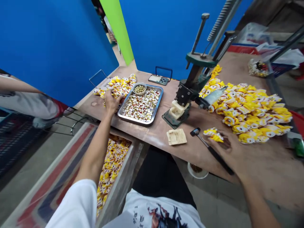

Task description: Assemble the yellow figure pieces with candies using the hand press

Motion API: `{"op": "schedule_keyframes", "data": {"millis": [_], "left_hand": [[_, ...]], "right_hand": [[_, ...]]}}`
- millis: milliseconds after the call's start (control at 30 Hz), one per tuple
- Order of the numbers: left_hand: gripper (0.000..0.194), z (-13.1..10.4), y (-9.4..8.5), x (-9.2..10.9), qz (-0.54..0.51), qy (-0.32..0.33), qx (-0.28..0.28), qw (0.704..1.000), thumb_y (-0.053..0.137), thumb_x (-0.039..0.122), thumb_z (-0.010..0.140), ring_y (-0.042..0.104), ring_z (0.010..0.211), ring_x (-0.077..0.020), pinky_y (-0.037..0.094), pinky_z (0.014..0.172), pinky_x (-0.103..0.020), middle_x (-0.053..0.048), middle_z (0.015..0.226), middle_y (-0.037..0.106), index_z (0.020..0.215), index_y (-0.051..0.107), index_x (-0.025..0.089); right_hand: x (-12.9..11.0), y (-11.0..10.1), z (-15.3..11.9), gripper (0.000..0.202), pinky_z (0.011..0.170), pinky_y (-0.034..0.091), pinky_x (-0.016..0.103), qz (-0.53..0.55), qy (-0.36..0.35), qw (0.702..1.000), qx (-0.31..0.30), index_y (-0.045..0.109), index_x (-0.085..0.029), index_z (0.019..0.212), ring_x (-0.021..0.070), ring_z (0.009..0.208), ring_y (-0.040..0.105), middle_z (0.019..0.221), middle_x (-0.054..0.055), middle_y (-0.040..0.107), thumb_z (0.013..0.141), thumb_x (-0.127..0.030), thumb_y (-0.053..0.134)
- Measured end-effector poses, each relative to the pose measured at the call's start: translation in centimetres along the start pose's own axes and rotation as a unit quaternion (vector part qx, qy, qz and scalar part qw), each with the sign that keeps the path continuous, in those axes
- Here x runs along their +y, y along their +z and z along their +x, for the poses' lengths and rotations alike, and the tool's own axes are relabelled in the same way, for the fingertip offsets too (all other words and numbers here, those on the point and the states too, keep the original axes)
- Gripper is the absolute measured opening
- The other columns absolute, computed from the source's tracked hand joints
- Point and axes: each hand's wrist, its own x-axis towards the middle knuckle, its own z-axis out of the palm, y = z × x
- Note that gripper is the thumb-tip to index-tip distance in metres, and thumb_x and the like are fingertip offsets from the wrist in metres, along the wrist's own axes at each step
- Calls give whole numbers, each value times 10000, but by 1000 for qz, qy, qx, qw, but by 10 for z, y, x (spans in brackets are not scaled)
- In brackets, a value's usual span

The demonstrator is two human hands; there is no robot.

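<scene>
Head view: brown wooden worktop (268, 171), bare toward its near right corner. Heaped yellow-and-white pieces (249, 110) by right edge. Left hand (111, 102) half-open at far-left heap (122, 84); hold unclear. Right hand (231, 153) loosely curled, blurred; small yellow-and-white piece (213, 134) at fingertips, near the near edge, grip unclear, long axis slanting rightward toward that edge.

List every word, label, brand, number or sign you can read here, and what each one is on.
None can be read.
White shirt: small dark characters in columns, too small to make out.
Large container at the left: red and blue print, too blurred to show any letters.
</scene>
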Motion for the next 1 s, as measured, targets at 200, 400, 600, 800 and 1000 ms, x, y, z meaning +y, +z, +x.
{"op": "schedule_keyframes", "data": {"millis": [200, 400, 600, 800, 1000], "left_hand": [[632, -109, -1, 94, -247, 26, -41, 968, 874, 498, 939, 654, 1277, -332, 552, 1146, -547, -125, 1418, 659, 1451, 596, 254], [827, -253, 21, 181, -361, 140, -351, 853, 976, 434, 825, 629, 1452, -384, 673, 1064, -532, -166, 1649, 533, 1548, 589, 328], [569, -262, 56, 173, -365, 34, -220, 904, 859, 472, 952, 763, 1231, -285, 648, 1111, -480, -136, 1387, 717, 1424, 651, 232], [509, -239, 92, 188, -342, -8, -166, 925, 882, 476, 913, 777, 1185, -255, 629, 1104, -438, -99, 1260, 761, 1291, 651, 224], [315, -236, 107, 211, -314, -27, -175, 933, 815, 474, 966, 760, 1072, -244, 630, 1014, -394, -54, 1115, 748, 1056, 623, 241]], "right_hand": [[-64, 32, 10, 427, 1054, 653, 665, 130, -73, 985, -84, 718, -419, 1341, 406, 1228, 742, 1337, 112, 737, 934, -460, 841], [-93, 74, 38, 525, 1028, 684, 443, 341, 19, 914, -219, 726, -253, 1275, 257, 1144, 783, 1264, 73, 790, 860, -493, 940], [-91, 97, 64, 615, 948, 697, 418, 410, 95, 874, -242, 774, -221, 1242, 229, 1003, 804, 1143, 57, 835, 813, -629, 937], [-41, 75, 97, 572, 911, 680, 393, 372, 138, 913, -93, 732, -211, 1143, 193, 911, 782, 1105, 68, 832, 941, -745, 760], [-26, 38, 171, 684, 928, 666, 394, 368, 112, 922, -48, 695, -191, 1095, 192, 1020, 790, 1060, 86, 821, 1103, -804, 391]]}}
